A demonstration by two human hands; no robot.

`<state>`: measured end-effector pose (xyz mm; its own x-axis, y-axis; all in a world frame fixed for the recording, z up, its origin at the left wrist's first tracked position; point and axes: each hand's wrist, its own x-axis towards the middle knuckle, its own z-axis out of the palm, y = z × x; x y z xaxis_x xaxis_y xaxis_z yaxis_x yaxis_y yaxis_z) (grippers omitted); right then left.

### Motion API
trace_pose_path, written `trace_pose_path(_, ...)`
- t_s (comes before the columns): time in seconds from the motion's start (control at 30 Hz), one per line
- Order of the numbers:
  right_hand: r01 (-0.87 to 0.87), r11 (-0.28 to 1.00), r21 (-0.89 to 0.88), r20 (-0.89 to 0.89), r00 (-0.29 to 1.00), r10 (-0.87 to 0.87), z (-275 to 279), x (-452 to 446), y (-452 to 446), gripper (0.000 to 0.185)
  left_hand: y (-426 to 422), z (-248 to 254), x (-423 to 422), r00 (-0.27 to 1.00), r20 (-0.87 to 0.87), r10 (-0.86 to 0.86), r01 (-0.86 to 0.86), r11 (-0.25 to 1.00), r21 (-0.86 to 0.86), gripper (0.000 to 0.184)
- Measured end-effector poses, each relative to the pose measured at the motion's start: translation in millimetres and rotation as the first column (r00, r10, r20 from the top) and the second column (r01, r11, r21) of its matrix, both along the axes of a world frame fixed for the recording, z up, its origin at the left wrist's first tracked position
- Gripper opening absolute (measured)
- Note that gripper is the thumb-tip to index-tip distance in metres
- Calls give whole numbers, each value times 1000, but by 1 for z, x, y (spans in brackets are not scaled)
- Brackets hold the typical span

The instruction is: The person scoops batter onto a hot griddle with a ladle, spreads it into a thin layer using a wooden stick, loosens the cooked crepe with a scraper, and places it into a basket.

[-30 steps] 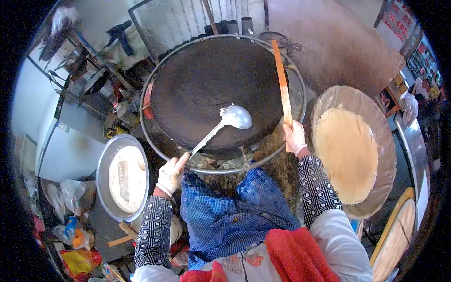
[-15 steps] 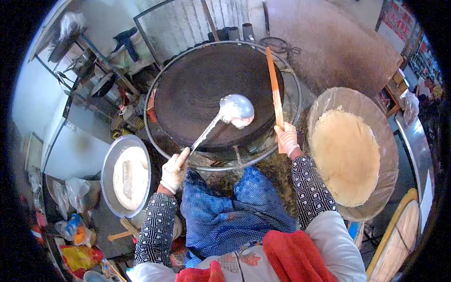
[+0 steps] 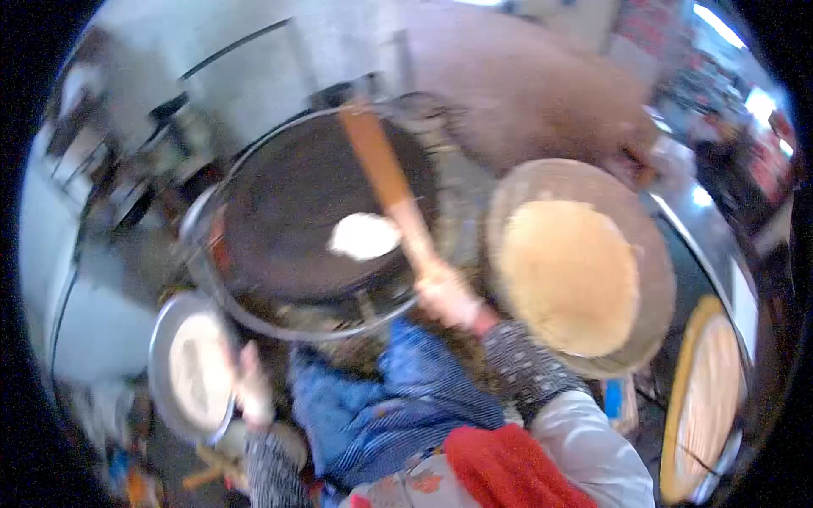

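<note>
White batter (image 3: 364, 236), prob., nr R hand (image 3: 449, 296); L hand (image 3: 254, 391) farther

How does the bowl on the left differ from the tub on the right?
The bowl is grey and looks smaller; the tub is brownish and looks larger. The bowl holds whitish batter, while the tub holds tan flatbread. Both are rounded and open on top.

Batter (image 3: 364, 236) on griddle (image 3: 296, 186), between two basins.
</note>
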<state>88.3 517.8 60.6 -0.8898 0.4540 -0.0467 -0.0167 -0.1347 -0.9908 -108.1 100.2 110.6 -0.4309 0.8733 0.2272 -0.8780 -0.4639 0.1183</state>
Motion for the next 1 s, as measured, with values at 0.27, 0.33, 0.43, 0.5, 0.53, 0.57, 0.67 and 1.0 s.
trace_pose_path(0.27,-302,552,777,498,832,-244,23,-15,-39,33,-57,-51,-10,636,-771,-32,-771,-27,-636,64)
trace_pose_path(0.33,-202,587,784,456,829,-324,14,-30,-31,34,-80,-69,-13,569,-779,-264,-823,-194,-534,65)
trace_pose_path(0.43,-300,632,715,477,870,-127,81,-8,-75,34,-116,-91,-19,447,-686,-574,-894,-315,-320,68)
trace_pose_path(0.5,-373,488,789,457,887,-62,45,-15,-93,33,-142,-106,-22,391,-583,-712,-920,-330,-214,70)
trace_pose_path(0.53,-303,482,822,416,898,-145,37,-14,-86,32,-156,-110,-23,376,-525,-764,-926,-336,-174,70)
trace_pose_path(0.57,-227,465,856,363,903,-228,29,-16,-70,32,-168,-113,-27,345,-476,-809,-937,-327,-125,71)
trace_pose_path(0.67,-149,483,863,359,854,-377,15,-37,-38,35,-186,-123,-42,95,-348,-933,-962,-176,210,74)
trace_pose_path(1.0,-141,321,936,262,889,-375,30,-30,-56,26,115,-27,61,-388,-443,-808,-919,304,250,47)
